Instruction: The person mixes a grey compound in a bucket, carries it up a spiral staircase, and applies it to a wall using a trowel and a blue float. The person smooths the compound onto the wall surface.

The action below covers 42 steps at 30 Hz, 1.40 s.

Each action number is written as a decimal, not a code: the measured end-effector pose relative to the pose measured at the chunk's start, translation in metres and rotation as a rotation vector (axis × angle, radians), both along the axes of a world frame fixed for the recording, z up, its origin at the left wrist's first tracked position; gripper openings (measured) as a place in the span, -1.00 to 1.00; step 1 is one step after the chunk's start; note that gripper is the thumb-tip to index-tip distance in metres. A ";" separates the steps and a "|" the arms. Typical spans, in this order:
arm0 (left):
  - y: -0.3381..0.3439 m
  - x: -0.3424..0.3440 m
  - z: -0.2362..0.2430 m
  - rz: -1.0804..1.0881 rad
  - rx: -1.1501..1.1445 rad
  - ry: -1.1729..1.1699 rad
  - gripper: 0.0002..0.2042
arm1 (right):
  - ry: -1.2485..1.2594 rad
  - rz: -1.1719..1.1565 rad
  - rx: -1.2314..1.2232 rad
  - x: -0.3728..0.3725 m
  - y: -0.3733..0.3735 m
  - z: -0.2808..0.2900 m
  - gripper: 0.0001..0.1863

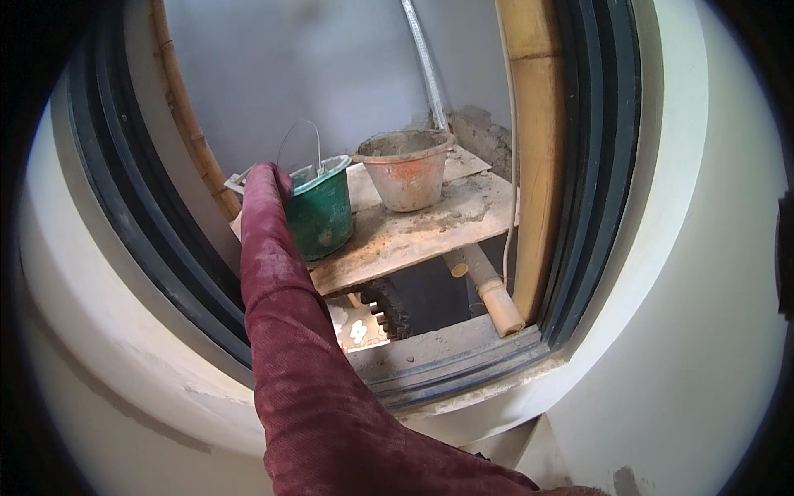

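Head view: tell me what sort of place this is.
Probably a building site: a bucket caked with what looks like mortar, a smeared board for a platform, and thick bamboo poles beyond a dark-framed opening.

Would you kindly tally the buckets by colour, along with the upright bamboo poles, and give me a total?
Green bucket: 1
Orange bucket, smeared with grey: 1
Upright bamboo: 2, the left pole and the right pole
Total: 4
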<state>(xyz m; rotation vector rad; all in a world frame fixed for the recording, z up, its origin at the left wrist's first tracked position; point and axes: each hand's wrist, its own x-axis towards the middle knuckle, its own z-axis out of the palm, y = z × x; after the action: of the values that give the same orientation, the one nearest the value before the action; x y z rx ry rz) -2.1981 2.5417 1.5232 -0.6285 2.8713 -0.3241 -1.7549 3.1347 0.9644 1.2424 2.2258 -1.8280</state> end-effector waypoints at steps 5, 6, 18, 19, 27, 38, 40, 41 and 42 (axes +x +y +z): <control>0.008 -0.003 -0.005 -0.121 -0.127 -0.001 -0.71 | -0.045 -0.040 -0.007 0.028 0.008 -0.013 -0.56; 0.014 -0.004 -0.004 -0.110 -0.102 -0.052 -0.72 | -0.056 -0.043 -0.011 0.033 0.009 -0.015 -0.56; -0.045 -0.040 0.001 -0.295 -0.405 -0.258 -0.48 | -0.163 0.036 -0.091 0.055 -0.013 -0.051 -0.56; -0.032 -0.043 0.003 -0.283 -0.452 -0.327 -0.49 | -0.178 0.024 -0.094 0.060 -0.012 -0.054 -0.56; 0.002 0.017 0.093 -0.054 -0.582 -0.339 -0.58 | -0.255 0.049 -0.167 0.066 -0.027 -0.091 -0.56; 0.006 0.026 0.129 0.087 -0.365 0.158 -0.67 | -0.303 0.037 -0.213 0.077 -0.044 -0.117 -0.56; 0.007 0.024 0.132 0.097 -0.299 0.287 -0.69 | -0.305 0.021 -0.220 0.087 -0.046 -0.120 -0.56; 0.010 0.022 0.132 0.100 -0.252 0.369 -0.69 | -0.310 0.011 -0.225 0.095 -0.048 -0.122 -0.56; 0.007 0.027 0.131 0.106 -0.205 0.447 -0.70 | -0.315 0.007 -0.229 0.104 -0.050 -0.124 -0.56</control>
<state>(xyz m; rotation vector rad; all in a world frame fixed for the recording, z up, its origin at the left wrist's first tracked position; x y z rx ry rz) -2.1716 2.5489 1.6546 -0.9991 3.2312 -0.5265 -1.6513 3.0851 0.8405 1.3627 1.8016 -1.6870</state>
